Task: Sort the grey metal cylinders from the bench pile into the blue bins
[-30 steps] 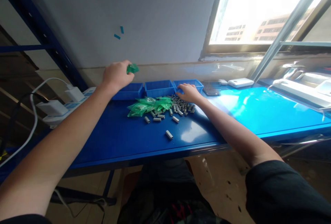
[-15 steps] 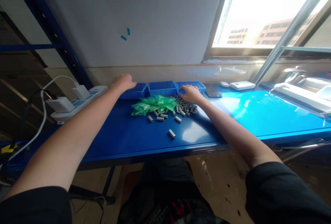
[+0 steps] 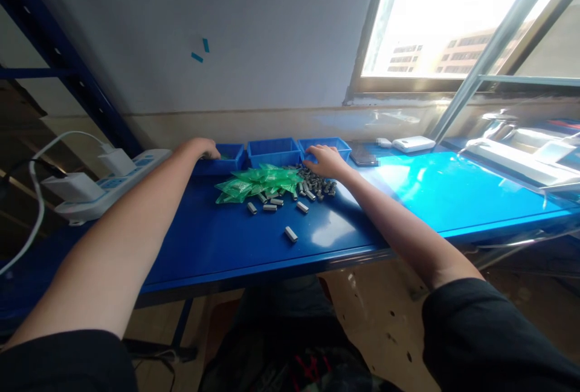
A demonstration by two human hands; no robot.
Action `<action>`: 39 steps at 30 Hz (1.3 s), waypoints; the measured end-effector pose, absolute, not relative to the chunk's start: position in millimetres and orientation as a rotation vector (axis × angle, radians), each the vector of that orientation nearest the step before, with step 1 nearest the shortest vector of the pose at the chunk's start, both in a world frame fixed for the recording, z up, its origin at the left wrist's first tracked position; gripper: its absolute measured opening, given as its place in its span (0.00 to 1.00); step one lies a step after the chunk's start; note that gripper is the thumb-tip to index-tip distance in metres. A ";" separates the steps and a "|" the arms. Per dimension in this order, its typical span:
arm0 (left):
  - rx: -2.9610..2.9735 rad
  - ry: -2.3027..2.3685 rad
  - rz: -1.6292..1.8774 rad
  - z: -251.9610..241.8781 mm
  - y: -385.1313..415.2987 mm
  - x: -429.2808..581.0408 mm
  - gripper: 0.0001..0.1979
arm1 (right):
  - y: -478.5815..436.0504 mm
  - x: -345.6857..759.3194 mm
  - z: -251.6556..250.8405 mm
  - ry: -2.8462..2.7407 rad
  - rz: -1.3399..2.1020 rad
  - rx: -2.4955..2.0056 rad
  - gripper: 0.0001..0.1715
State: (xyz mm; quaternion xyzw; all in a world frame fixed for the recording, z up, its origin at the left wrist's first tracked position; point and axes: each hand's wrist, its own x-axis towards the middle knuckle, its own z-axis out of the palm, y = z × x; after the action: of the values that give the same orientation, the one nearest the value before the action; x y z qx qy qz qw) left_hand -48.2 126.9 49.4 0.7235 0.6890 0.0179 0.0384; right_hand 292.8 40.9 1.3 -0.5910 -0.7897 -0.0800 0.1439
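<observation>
My left hand is at the left blue bin, its fingers curled down inside the rim. The fingertips are partly hidden, and I cannot make out what they hold. A bit of green shows inside that bin. My right hand hovers at the front of the right blue bin, fingers bent and apart, beside a pile of small dark metal pieces. Between the hands lies a heap of green plastic packets. Several short silvery metal pieces lie in front, one of them nearest me.
A middle blue bin stands against the wall. On the left is a white power strip with plugs and cables. A dark flat device and a white box lie right of the bins. The blue table's front edge is close to me.
My left hand has lowered into the left bin from above its rim. My right hand stays by the right bin and the metal pile. The whole view has shifted slightly.
</observation>
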 end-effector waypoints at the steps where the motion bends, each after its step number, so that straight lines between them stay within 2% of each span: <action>1: 2.153 2.188 0.034 54.5 120.0 -45.8 0.25 | 40.6 292.9 1.7 -2.278 -0.229 -1.705 0.24; 4: 2.197 2.355 0.311 65.4 87.6 -35.0 0.30 | 39.4 293.2 2.6 -2.277 -0.216 -1.689 0.24; 7: 2.503 2.213 0.780 57.7 45.7 -19.1 0.24 | 35.3 291.0 4.9 -2.198 -0.243 -1.658 0.22; 8: 2.620 2.041 0.770 50.5 32.7 -13.0 0.22 | 32.8 288.7 6.5 -2.149 -0.269 -1.640 0.21; 10: 2.809 1.665 0.627 32.4 12.1 -1.6 0.23 | 26.3 280.7 10.8 -2.067 -0.309 -1.571 0.20; 13: 2.909 1.430 0.465 7.2 -0.5 9.3 0.25 | 16.5 260.8 19.0 -2.110 -0.257 -1.398 0.20; 20: 2.803 1.314 0.438 -7.5 7.2 5.8 0.31 | 16.6 209.5 26.9 -2.588 0.051 -1.224 0.21; 24: 2.767 1.307 0.418 -8.6 4.1 4.8 0.31 | 11.2 201.8 15.8 -2.474 -0.036 -1.299 0.19; 31: 2.690 1.465 0.467 -11.7 -0.5 5.3 0.39 | 2.1 217.9 8.9 -2.370 0.082 -1.288 0.18; 39: 2.721 1.443 0.372 -10.8 -4.5 4.6 0.38 | 13.4 220.3 1.8 -2.377 0.144 -1.200 0.18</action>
State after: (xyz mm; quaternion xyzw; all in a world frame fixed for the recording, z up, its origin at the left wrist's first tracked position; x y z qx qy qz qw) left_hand 4.6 -4.5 -10.8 0.8769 0.4650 0.1198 0.0197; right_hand 220.3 13.4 1.8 -0.4374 -0.8663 0.0523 0.2354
